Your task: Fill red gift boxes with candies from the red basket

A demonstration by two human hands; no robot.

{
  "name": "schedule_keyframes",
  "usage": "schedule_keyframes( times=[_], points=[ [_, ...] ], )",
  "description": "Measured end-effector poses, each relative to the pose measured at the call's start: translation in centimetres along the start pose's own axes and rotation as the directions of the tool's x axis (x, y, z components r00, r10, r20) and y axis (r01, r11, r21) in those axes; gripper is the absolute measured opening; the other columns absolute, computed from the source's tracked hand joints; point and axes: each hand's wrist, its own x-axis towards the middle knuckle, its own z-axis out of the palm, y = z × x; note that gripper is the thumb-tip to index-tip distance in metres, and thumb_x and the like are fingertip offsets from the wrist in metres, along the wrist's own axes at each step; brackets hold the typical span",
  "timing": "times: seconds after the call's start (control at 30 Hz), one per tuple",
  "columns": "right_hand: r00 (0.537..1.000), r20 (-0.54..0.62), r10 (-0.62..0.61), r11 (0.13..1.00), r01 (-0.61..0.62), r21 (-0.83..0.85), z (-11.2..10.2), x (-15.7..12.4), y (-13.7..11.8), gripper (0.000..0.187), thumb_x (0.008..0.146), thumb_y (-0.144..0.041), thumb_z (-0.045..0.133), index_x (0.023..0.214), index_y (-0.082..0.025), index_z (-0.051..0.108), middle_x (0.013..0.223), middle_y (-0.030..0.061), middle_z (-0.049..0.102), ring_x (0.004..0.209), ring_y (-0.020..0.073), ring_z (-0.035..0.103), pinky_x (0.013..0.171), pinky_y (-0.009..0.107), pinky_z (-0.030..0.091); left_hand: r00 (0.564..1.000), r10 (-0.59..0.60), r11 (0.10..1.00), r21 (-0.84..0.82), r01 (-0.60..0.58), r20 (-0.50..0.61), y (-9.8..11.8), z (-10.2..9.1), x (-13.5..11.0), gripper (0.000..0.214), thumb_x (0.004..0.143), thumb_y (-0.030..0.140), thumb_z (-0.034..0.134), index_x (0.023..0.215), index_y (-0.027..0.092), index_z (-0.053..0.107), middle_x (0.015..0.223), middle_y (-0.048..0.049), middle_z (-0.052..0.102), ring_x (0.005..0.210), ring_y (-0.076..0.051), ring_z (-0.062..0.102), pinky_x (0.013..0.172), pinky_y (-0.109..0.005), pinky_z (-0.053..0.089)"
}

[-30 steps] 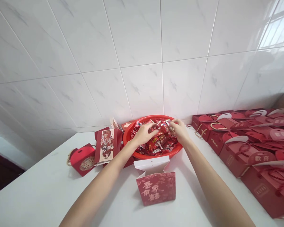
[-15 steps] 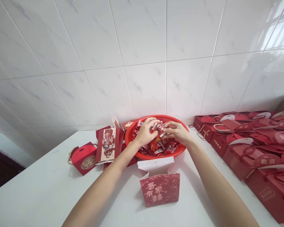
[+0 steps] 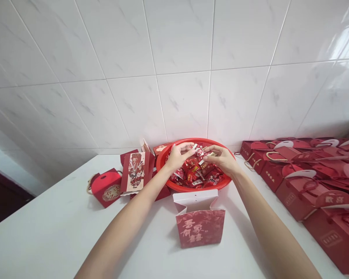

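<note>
Both hands are over a red plastic basket (image 3: 192, 190) full of small red wrapped candies (image 3: 196, 174). My left hand (image 3: 178, 158) pinches a red-and-white wrapped candy (image 3: 199, 150) between thumb and fingers. Opposite it, my right hand (image 3: 222, 159) has its thumb and fingers closed on another wrapped candy, partly hidden by the fingertips. In front of the basket, nearer to me, a red paper gift box (image 3: 200, 229) with pale lettering stands upright, its top open and its white back flap raised.
Rows of closed red gift boxes (image 3: 296, 186) with cord handles fill the right side of the white table (image 3: 61, 228). Left of the basket lie a patterned red box (image 3: 136, 172) and a small red box (image 3: 107, 188) with a rope handle. A tiled wall (image 3: 183, 104) stands behind.
The view has shifted slightly. Both hands stay over the basket; the fingers have moved a little, and the candy between them has turned slightly.
</note>
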Motion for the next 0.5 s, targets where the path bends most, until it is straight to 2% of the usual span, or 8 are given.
schedule_keyframes(
  times=[0.13,0.27,0.37,0.43,0.5],
  points=[
    [0.998,0.063,-0.03,0.999,0.028,0.026,0.1,-0.2,-0.3,0.038,0.052,-0.024,0.089,0.083,-0.019,0.069,0.091,-0.0007,0.069,0.069,0.0111,0.062,0.067,0.026,0.052,0.994,-0.112,0.974,-0.2,0.11,0.001,1.0,-0.1,-0.2,0.046,0.059,0.03,0.088,0.1,0.015,0.072,0.076,-0.0008,0.07,0.074,-0.015,0.066,0.076,-0.031,0.055],
    [0.991,0.117,-0.069,0.997,0.064,0.042,0.2,-0.2,-0.4,0.038,0.055,-0.025,0.087,0.087,-0.021,0.068,0.098,0.0001,0.069,0.074,0.0127,0.062,0.07,0.028,0.052,0.988,-0.151,0.94,-0.314,0.137,-0.022,1.6,-0.1,-0.2,0.052,0.052,0.027,0.091,0.099,0.014,0.072,0.073,0.0008,0.068,0.067,-0.012,0.063,0.067,-0.026,0.054],
    [0.991,0.08,-0.107,0.992,0.112,-0.058,0.2,-0.1,-0.2,0.034,0.057,-0.025,0.085,0.086,-0.02,0.068,0.099,0.0006,0.069,0.073,0.0123,0.059,0.069,0.028,0.052,0.982,-0.189,0.948,-0.256,0.186,0.013,1.7,0.1,-0.2,0.049,0.055,0.036,0.09,0.095,0.014,0.074,0.081,-0.0019,0.071,0.072,-0.014,0.065,0.068,-0.027,0.054],
    [0.99,0.073,-0.118,0.985,0.126,-0.116,0.2,0.0,-0.1,0.033,0.057,-0.024,0.083,0.086,-0.02,0.068,0.102,0.0011,0.069,0.073,0.0126,0.059,0.068,0.028,0.052,0.969,-0.221,0.957,-0.169,0.237,0.111,1.7,0.2,-0.3,0.045,0.06,0.042,0.087,0.092,0.013,0.075,0.084,-0.0039,0.072,0.075,-0.016,0.065,0.071,-0.03,0.055],
    [0.99,0.094,-0.102,0.982,0.115,-0.148,0.2,0.0,-0.1,0.037,0.058,-0.023,0.081,0.093,-0.02,0.068,0.1,0.0011,0.069,0.072,0.0131,0.06,0.068,0.029,0.052,0.956,-0.221,0.967,-0.081,0.24,0.195,1.6,0.2,-0.4,0.043,0.062,0.045,0.085,0.088,0.013,0.075,0.083,-0.004,0.072,0.077,-0.017,0.066,0.075,-0.031,0.054]
  ],
)
